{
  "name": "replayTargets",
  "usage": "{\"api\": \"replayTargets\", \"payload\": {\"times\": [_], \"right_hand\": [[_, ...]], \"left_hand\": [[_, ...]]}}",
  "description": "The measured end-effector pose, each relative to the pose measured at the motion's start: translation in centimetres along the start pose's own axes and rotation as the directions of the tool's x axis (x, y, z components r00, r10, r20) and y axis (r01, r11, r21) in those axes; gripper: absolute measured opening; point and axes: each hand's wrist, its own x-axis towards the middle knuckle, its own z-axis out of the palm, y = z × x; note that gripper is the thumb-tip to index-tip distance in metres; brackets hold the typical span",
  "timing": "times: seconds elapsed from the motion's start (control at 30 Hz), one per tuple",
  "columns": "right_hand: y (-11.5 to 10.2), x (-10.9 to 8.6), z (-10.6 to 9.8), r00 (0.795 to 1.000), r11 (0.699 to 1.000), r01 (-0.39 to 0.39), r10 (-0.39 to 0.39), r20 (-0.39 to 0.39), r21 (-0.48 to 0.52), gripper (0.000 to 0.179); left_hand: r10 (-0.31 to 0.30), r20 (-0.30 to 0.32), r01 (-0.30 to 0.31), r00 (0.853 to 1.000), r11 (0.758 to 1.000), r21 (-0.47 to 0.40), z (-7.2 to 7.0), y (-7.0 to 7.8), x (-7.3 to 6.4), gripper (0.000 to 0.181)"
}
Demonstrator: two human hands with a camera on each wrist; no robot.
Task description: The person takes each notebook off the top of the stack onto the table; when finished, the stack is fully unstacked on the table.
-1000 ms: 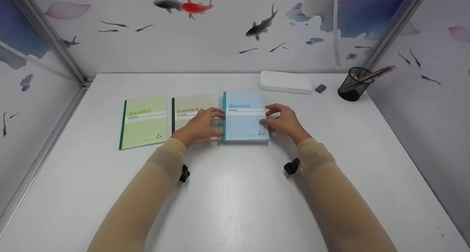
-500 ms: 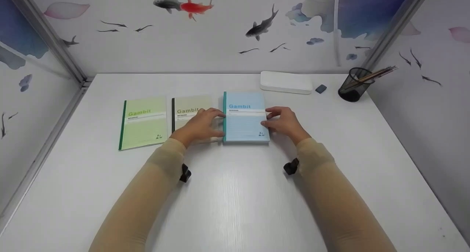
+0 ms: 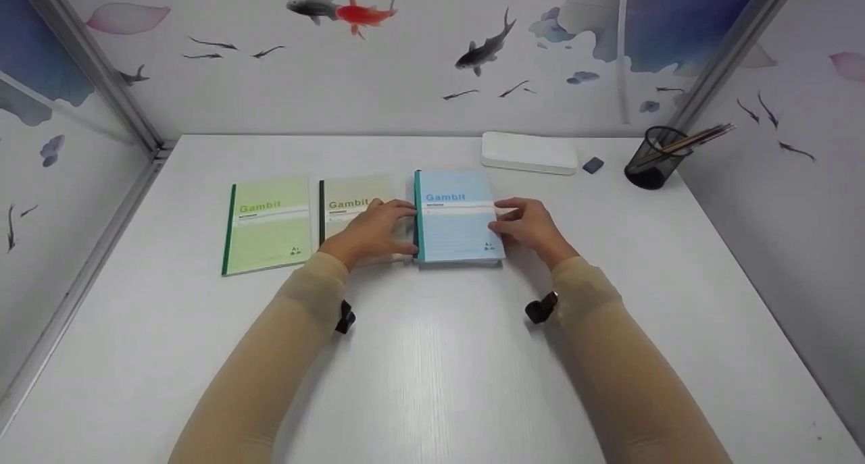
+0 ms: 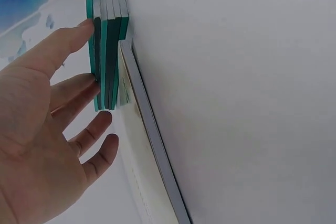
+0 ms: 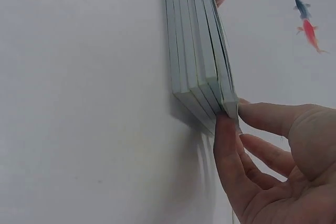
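Note:
The light-blue notebook (image 3: 459, 231) lies on top of a stack of several notebooks (image 4: 111, 51), shifted a little to the right of those below. My right hand (image 3: 534, 226) pinches its right edge; in the right wrist view the thumb is over the cover and a finger is under the top layer. My left hand (image 3: 372, 231) touches the spine side of the stack with thumb and fingertips, the fingers fairly straight. Partly covered by the left hand, a beige notebook (image 3: 351, 188) with a black spine lies left of the stack. A green notebook (image 3: 274, 231) lies farther left.
Behind the stack, a white case (image 3: 529, 153) lies near the table's back edge. A dark eraser-like block (image 3: 593, 165) and a black mesh cup (image 3: 650, 170) holding several thin sticks are at the back right. Printed walls enclose the white table (image 3: 432, 369).
The top blue notebook has slid slightly right with my right hand, showing the spine edges beneath it on the left. My left hand stays at the stack's side.

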Motion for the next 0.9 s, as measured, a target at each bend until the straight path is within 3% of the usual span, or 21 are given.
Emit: {"api": "replayTargets", "payload": {"times": [0.17,0.43,0.67,0.9], "right_hand": [[0.9,0.0,-0.7,0.998,0.994,-0.051,0.046,0.051,0.093,0.055],[2.1,-0.5,-1.2,0.989,0.956,-0.068,0.027,0.145,0.286,0.060],[2.5,-0.9,-1.4,0.996,0.942,-0.022,-0.010,0.091,0.334,0.057],[3.4,-1.0,-3.1,0.997,0.916,-0.012,-0.020,0.076,0.402,0.055]], "left_hand": [[0.011,-0.011,-0.011,1.000,0.999,0.035,0.1,0.0,0.4,0.079],[0.026,-0.005,-0.025,1.000,0.997,0.071,-0.1,0.0,0.5,0.079],[0.013,0.001,-0.013,1.000,0.999,0.049,-0.1,0.1,0.6,0.077],[0.032,0.011,-0.032,0.999,0.999,0.044,-0.5,0.1,0.8,0.078]]}}
